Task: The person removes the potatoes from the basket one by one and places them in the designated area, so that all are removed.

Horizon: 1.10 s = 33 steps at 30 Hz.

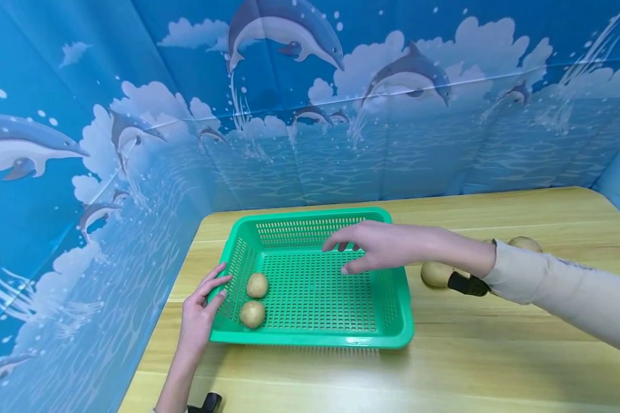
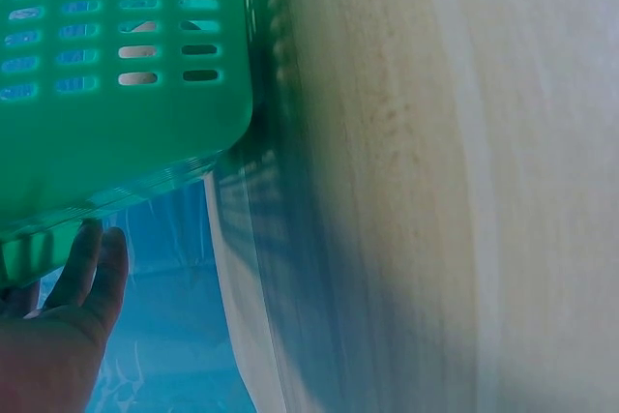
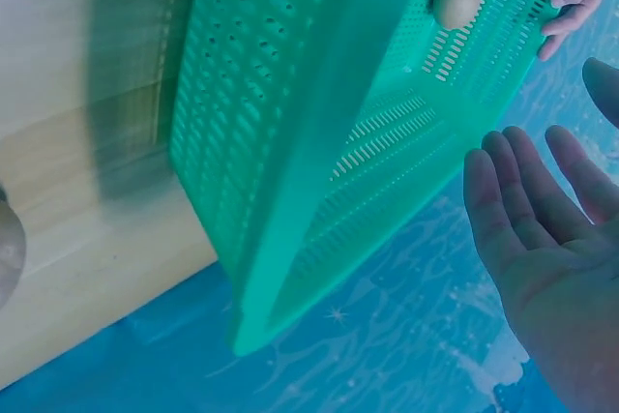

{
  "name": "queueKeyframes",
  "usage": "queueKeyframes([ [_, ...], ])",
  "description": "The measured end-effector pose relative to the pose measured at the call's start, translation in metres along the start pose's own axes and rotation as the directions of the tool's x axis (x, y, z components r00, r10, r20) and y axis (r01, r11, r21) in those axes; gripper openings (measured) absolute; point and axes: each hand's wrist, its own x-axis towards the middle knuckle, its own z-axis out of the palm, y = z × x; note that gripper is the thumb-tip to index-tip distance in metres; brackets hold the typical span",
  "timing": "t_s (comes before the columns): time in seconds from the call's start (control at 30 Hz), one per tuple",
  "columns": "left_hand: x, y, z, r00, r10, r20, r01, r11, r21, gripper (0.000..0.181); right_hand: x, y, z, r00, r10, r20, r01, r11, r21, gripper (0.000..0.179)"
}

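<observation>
A green plastic basket (image 1: 315, 339) with slotted walls stands on the wooden table. Two round, pale brown potatoes (image 1: 252, 314) lie inside it near the left wall. My left hand (image 1: 198, 312) rests at the basket's left rim, fingers and thumb lightly bent over the edge. In the left wrist view that hand's fingers (image 2: 108, 273) reach up to the rim. Above the right half of the basket is my right hand (image 1: 374, 244), palm down and holding nothing. The right wrist view shows its fingers (image 3: 522, 186) loosely extended, apart from the basket.
Right of the basket, a potato (image 1: 435, 275) lies on the table (image 1: 470, 361), partly under my right forearm. Another potato (image 1: 526, 244) shows behind the sleeve (image 1: 573, 287). A blue curtain (image 1: 310, 166) printed with dolphins hangs along the table's back and left side.
</observation>
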Motion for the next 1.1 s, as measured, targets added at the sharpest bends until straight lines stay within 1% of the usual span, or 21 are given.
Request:
queueKeyframes([
  [0.13, 0.001, 0.000, 0.000, 1.000, 0.007, -0.003, -0.007, 1.000, -0.006, 0.028, 0.010, -0.001, -0.003, 0.999, -0.027, 0.029, 0.027, 1.000, -0.001, 0.046],
  [0.2, 0.001, 0.000, 0.000, 1.000, 0.009, -0.004, -0.009, 1.000, -0.007, 0.028, 0.016, -0.001, -0.005, 0.999, -0.028, 0.045, 0.028, 1.000, 0.000, 0.046],
  [0.27, 0.001, 0.000, 0.000, 1.000, 0.005, -0.004, -0.005, 1.000, -0.008, 0.028, 0.022, -0.002, -0.007, 0.998, -0.021, 0.066, 0.020, 1.000, 0.014, 0.046],
  [0.4, 0.000, -0.001, 0.000, 1.000, -0.002, -0.005, 0.002, 1.000, -0.004, 0.027, 0.034, -0.003, -0.012, 0.992, 0.017, 0.125, -0.020, 1.000, 0.023, 0.045],
  [0.53, 0.000, -0.001, 0.000, 1.000, 0.006, -0.006, -0.006, 1.000, -0.009, 0.027, 0.046, -0.005, -0.016, 0.987, 0.030, 0.159, -0.038, 0.998, 0.050, 0.047],
  [0.67, 0.000, -0.001, 0.000, 1.000, 0.010, -0.007, -0.010, 1.000, -0.015, 0.028, 0.056, -0.006, -0.018, 0.987, 0.028, 0.160, -0.048, 0.992, 0.120, 0.050],
  [0.73, 0.000, -0.001, 0.001, 1.000, 0.010, -0.008, -0.010, 1.000, -0.016, 0.028, 0.062, -0.006, -0.018, 0.988, 0.030, 0.153, -0.051, 0.989, 0.139, 0.050],
  [0.97, 0.001, -0.002, 0.001, 0.999, 0.045, -0.012, -0.045, 0.998, -0.037, 0.027, 0.079, -0.003, -0.014, 0.994, 0.034, 0.105, -0.051, 0.986, 0.161, 0.050],
  [1.1, 0.001, -0.002, 0.001, 0.999, 0.049, -0.017, -0.049, 0.998, -0.039, 0.027, 0.088, -0.002, -0.009, 0.996, 0.031, 0.078, -0.044, 0.984, 0.172, 0.051],
])
